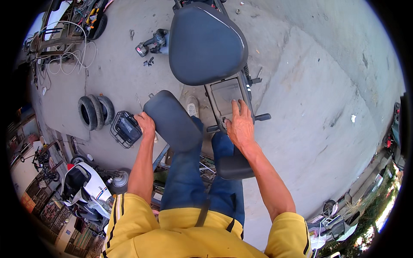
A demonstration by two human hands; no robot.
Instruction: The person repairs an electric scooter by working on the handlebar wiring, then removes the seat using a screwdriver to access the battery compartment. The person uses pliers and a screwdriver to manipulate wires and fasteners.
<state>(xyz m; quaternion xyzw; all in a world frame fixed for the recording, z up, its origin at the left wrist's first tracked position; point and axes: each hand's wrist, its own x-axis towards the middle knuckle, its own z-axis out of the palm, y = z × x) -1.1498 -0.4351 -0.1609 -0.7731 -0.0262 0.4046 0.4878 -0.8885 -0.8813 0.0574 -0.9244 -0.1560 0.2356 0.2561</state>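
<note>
My left hand (145, 124) grips the edge of a black padded rectangular cushion (172, 120), held tilted beside the vehicle. My right hand (240, 124), fingers apart, rests on the rear frame (221, 90) of a two-wheeler, over its recessed panel. The wide dark seat (207, 45) sits just beyond that frame, at the top centre. A black peg (262, 117) sticks out to the right of the frame. Another black pad (234, 167) lies low on the vehicle, below my right hand and partly behind my forearm.
A cordless drill (150, 43) lies upper left on the concrete floor (314, 107). Several tyres (88, 112) and a black wire basket (125, 131) are at left. A white scooter (86, 189) stands lower left. Cables and parts (73, 51) crowd the upper left; more vehicles line the lower right edge.
</note>
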